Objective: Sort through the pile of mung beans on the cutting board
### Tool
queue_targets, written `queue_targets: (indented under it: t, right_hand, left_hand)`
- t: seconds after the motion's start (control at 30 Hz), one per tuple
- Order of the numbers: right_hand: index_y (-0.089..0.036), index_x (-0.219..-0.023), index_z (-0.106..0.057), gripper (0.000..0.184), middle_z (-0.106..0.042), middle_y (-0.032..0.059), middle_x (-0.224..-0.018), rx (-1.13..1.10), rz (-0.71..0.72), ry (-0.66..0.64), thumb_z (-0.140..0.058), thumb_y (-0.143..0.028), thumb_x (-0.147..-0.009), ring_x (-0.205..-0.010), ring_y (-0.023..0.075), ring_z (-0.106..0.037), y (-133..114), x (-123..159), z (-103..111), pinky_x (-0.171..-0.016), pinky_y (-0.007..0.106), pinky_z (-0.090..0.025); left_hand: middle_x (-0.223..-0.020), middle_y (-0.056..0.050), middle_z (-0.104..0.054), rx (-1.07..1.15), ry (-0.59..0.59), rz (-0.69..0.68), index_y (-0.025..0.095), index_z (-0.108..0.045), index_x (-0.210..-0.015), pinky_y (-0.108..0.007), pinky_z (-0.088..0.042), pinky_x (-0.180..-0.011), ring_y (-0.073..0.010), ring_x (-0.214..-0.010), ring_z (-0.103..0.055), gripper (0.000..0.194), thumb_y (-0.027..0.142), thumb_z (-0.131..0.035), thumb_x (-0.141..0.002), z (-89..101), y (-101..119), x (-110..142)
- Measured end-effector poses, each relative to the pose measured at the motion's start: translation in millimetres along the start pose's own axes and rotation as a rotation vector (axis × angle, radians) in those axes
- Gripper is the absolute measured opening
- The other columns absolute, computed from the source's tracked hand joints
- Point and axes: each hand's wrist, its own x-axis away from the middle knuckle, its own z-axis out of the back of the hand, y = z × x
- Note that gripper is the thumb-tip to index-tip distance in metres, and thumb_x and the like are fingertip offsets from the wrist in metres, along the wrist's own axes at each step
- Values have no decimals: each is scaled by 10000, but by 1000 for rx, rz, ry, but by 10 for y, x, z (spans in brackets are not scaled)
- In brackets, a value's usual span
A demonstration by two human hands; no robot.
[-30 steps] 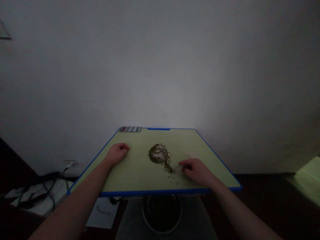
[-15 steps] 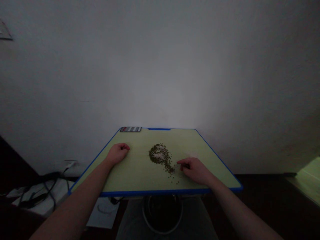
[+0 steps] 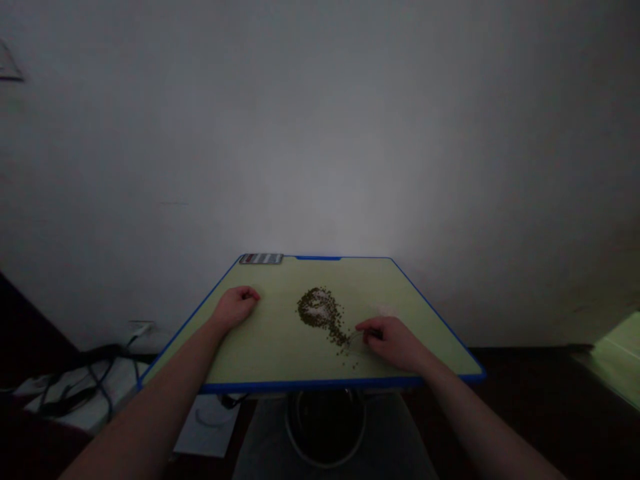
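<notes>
My right hand is closed around a thin metal utensil with a dark handle; whether its head is a fork or a spoon is too dim to tell. Its tip points left, at the trailing end of a heap of small green-brown grains. White powder or fine grains show in the middle of the heap. On the left of the board, my left hand rests loosely curled, with nothing visible in it and well apart from the heap.
The pale yellow tabletop has a blue rim. A phone lies at its far left corner. Below the near edge, a dark round pot sits between my legs. Cables lie at lower left, and a wall rises behind.
My right hand has shifted very slightly to the right with the utensil, whose tip has drawn back a little from the grains. My left hand stays where it was.
</notes>
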Motion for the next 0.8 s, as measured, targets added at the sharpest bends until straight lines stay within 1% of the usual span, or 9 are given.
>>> queue_targets:
  t: [0.2, 0.33, 0.6, 0.8]
  right_hand:
    - [-185, -964, -649, 355, -666, 37, -846, 12, 3, 6, -429, -192, -685, -697, 151, -579, -24, -2, 24, -666, 254, -426]
    - [-195, -972, -647, 360, -668, 35, -845, 2, 29, -6, -426, -188, -687, -705, 151, -583, -50, -5, 16, -667, 251, -424]
    - [-192, -972, -647, 371, -670, 21, -756, 9, 37, -27, -413, -179, -684, -644, 141, -578, -87, -70, -43, -623, 242, -421]
    - [-203, -963, -654, 384, -670, 17, -848, 6, 92, -49, -413, -162, -667, -708, 144, -583, -201, -88, -81, -663, 237, -419]
  left_hand:
    - [-546, 11, -556, -36, 15, 33, 171, -596, -683, -231, -364, -496, -130, -513, -497, 185, 223, -448, -586, 5, 28, 9]
    - [-539, 11, -553, -26, 20, 20, 170, -602, -684, -233, -367, -502, -130, -518, -497, 194, 240, -450, -585, -1, 14, -2]
    - [-535, 11, -551, -10, 22, 17, 168, -601, -677, -235, -367, -496, -125, -501, -491, 190, 238, -450, -585, -13, 1, -6]
    - [-529, 17, -540, 4, 7, 23, 166, -593, -696, -232, -362, -490, -121, -493, -483, 191, 234, -448, -592, -12, 2, -9]
